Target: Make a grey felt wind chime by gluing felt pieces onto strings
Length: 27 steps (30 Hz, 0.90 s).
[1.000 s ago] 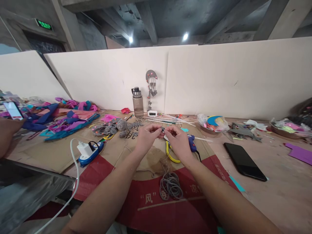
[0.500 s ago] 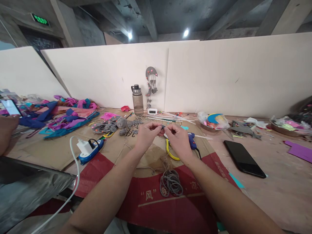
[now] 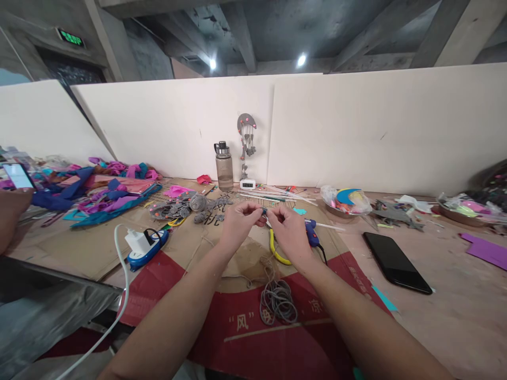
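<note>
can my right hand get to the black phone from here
Probably yes: the phone lies uncovered to the right, though your right hand and left hand are pinching a small dark piece.

Both forearms reach forward from the lower corners and angle inward over the surface. The left hand (image 3: 240, 224) and right hand (image 3: 288, 228) are raised close together, backs up, fingers curled, each with thumb and fingertips pinched, the tips nearly meeting.

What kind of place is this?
Probably a shared craft workshop: grey cord and a blue glue gun lie on the worktable, with bright scraps heaped to the left.
</note>
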### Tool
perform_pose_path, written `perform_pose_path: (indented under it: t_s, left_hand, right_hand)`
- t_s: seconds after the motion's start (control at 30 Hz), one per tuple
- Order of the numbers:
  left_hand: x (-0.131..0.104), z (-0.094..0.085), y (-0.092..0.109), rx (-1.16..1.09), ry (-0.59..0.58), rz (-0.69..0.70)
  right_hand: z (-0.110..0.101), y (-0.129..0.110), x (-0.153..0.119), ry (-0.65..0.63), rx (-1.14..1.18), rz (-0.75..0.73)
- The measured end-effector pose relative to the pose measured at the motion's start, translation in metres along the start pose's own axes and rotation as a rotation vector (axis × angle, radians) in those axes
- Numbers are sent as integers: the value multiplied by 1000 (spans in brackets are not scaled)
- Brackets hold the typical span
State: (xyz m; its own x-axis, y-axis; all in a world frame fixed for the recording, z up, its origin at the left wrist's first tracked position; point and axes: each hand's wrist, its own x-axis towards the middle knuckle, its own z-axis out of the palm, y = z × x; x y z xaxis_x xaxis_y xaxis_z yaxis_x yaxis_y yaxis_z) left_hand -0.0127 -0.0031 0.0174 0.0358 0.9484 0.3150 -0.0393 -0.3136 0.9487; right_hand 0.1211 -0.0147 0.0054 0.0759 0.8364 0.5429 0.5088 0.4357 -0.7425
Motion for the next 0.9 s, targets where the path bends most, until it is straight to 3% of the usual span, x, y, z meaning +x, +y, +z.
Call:
perform_pose_path:
  t_s: [0.9]
  left_hand:
    - [4,-2,-12,-77,-54,-19]
  right_hand:
    - [1,1,-2,-21,-124,-56]
